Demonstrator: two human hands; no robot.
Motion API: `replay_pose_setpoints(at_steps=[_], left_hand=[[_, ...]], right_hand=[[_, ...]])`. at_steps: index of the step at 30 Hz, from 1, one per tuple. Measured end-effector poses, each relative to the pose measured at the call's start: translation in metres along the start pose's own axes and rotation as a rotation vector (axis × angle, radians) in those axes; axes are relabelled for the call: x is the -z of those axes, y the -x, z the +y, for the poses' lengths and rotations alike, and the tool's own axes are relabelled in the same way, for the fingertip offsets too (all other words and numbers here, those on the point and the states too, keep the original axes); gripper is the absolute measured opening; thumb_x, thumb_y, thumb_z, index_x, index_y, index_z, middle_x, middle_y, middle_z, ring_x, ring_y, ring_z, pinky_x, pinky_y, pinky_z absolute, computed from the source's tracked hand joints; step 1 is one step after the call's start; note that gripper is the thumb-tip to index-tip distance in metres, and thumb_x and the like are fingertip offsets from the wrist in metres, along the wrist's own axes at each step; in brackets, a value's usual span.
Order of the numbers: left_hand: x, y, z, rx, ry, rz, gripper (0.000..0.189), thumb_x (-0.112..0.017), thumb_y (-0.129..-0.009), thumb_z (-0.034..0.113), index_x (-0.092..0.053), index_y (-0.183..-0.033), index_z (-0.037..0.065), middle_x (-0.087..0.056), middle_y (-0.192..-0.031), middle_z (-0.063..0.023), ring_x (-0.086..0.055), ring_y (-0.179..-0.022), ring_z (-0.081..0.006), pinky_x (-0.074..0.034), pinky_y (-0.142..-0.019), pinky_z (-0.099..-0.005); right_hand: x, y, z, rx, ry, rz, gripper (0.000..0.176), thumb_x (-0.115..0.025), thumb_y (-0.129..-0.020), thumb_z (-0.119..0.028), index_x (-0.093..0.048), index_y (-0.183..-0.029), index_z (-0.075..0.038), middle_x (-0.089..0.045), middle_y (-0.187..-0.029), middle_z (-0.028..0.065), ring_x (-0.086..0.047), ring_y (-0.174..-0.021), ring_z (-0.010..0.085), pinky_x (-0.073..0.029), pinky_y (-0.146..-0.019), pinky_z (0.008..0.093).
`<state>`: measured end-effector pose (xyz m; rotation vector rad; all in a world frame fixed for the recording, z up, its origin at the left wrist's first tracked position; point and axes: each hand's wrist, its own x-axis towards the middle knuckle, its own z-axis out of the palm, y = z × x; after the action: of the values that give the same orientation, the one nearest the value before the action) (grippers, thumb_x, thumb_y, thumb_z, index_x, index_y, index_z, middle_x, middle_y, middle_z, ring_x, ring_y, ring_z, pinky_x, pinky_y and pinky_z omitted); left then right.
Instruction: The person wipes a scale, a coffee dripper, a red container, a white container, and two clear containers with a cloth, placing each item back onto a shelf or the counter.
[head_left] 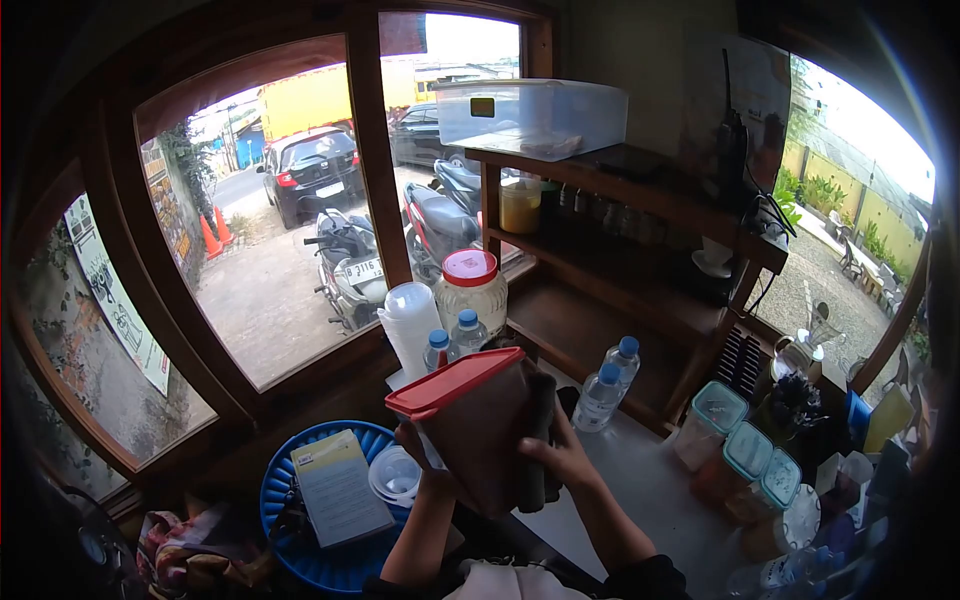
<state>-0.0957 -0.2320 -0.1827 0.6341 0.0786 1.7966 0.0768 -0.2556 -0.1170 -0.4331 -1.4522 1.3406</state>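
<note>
The parked scooter's number plate [363,270] seems to read "B 3116".

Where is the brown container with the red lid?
The brown container is central in the head view, held tilted between the left hand and right hand, just right of the blue basket.

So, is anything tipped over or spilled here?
Only the brown container with the red lid looks odd: the left hand and right hand hold it tilted above the counter. The lid seems on, and no spill shows.
</note>
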Motion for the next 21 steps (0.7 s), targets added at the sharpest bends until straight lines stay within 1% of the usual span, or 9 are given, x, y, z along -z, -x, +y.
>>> replay_pose_setpoints(at_steps=[3,4,6,11,12,14,17,19,21], left_hand=[[-0.001,-0.001,-0.001,0.001,-0.052,0.023,0.079,-0.050,-0.084,0.057,-0.035,-0.139,0.002,-0.051,-0.128,-0.0139,-0.057,-0.107,-0.0224,-0.049,-0.086,-0.0325],[-0.001,0.000,-0.002,0.001,-0.088,0.032,0.079,-0.050,-0.084,0.057,-0.036,-0.139,0.002,-0.051,-0.128,-0.0138,-0.057,-0.107,-0.0223,-0.049,-0.086,-0.0323],[-0.003,-0.001,-0.004,0.009,-0.187,0.050,0.079,-0.050,-0.084,0.057,-0.036,-0.139,0.002,-0.051,-0.128,-0.0137,-0.057,-0.107,-0.0222,-0.049,-0.086,-0.0320],[0.006,-0.006,0.014,0.171,-1.010,0.089,0.072,-0.035,-0.092,0.062,-0.047,-0.128,0.002,-0.056,-0.121,-0.0129,-0.057,-0.105,-0.0225,-0.047,-0.089,-0.0352],[-0.008,0.000,0.013,0.040,-0.961,0.029,0.074,-0.038,-0.090,0.063,-0.041,-0.134,0.004,-0.050,-0.129,-0.0107,-0.051,-0.115,-0.0212,-0.042,-0.096,-0.0369],[-0.004,0.012,0.001,-0.019,-0.487,0.105,0.074,-0.042,-0.091,0.058,-0.028,-0.141,0.006,-0.043,-0.135,-0.0108,-0.044,-0.123,-0.0225,-0.042,-0.098,-0.0369],[0.017,0.022,0.004,-0.147,-0.482,-0.168,0.097,-0.068,-0.074,0.056,-0.021,-0.143,0.007,-0.039,-0.137,-0.0108,-0.041,-0.127,-0.0261,-0.040,-0.101,-0.0398],[0.004,0.030,0.017,-0.087,-0.744,-0.157,0.105,-0.078,-0.065,0.052,-0.024,-0.142,0.006,-0.042,-0.134,-0.0122,-0.044,-0.123,-0.0269,-0.042,-0.100,-0.0396],[-0.015,0.033,0.026,0.046,-0.589,0.053,0.104,-0.083,-0.058,0.041,-0.029,-0.138,0.003,-0.047,-0.127,-0.0131,-0.049,-0.118,-0.0268,-0.044,-0.098,-0.0388]], right_hand=[[0.004,0.019,0.013,-0.078,0.170,0.057,0.102,-0.083,-0.063,-0.022,-0.022,-0.143,-0.005,-0.034,-0.140,0.0159,-0.030,-0.133,0.0272,-0.023,-0.110,0.0395],[0.004,0.021,0.014,-0.105,0.094,0.109,0.100,-0.086,-0.060,-0.019,-0.027,-0.139,-0.004,-0.039,-0.134,0.0148,-0.037,-0.128,0.0263,-0.028,-0.107,0.0385],[0.007,0.024,0.013,-0.121,0.066,0.169,0.097,-0.085,-0.060,-0.019,-0.029,-0.138,-0.003,-0.042,-0.131,0.0148,-0.040,-0.125,0.0260,-0.032,-0.105,0.0386],[-0.004,0.019,0.013,-0.013,0.044,0.360,0.094,-0.084,-0.062,-0.017,-0.029,-0.136,-0.003,-0.045,-0.127,0.0157,-0.045,-0.121,0.0269,-0.037,-0.102,0.0386],[-0.004,0.015,0.015,0.178,0.261,0.297,0.095,-0.084,-0.063,-0.018,-0.026,-0.138,-0.002,-0.044,-0.128,0.0173,-0.044,-0.122,0.0278,-0.037,-0.103,0.0382],[-0.015,0.013,0.016,0.288,0.319,0.290,0.098,-0.084,-0.063,-0.018,-0.024,-0.139,-0.001,-0.043,-0.129,0.0181,-0.043,-0.123,0.0281,-0.036,-0.103,0.0383],[-0.024,0.014,0.021,0.325,0.422,0.293,0.104,-0.084,-0.062,-0.019,-0.019,-0.142,0.000,-0.037,-0.135,0.0200,-0.039,-0.127,0.0298,-0.034,-0.104,0.0394],[-0.024,0.016,0.027,0.333,0.486,0.268,0.104,-0.083,-0.063,-0.017,-0.017,-0.143,-0.001,-0.033,-0.140,0.0193,-0.036,-0.130,0.0300,-0.032,-0.106,0.0403],[-0.021,0.026,0.033,0.400,0.712,0.184,0.104,-0.080,-0.066,-0.025,-0.016,-0.143,0.000,-0.031,-0.141,0.0196,-0.034,-0.131,0.0309,-0.030,-0.107,0.0415]])
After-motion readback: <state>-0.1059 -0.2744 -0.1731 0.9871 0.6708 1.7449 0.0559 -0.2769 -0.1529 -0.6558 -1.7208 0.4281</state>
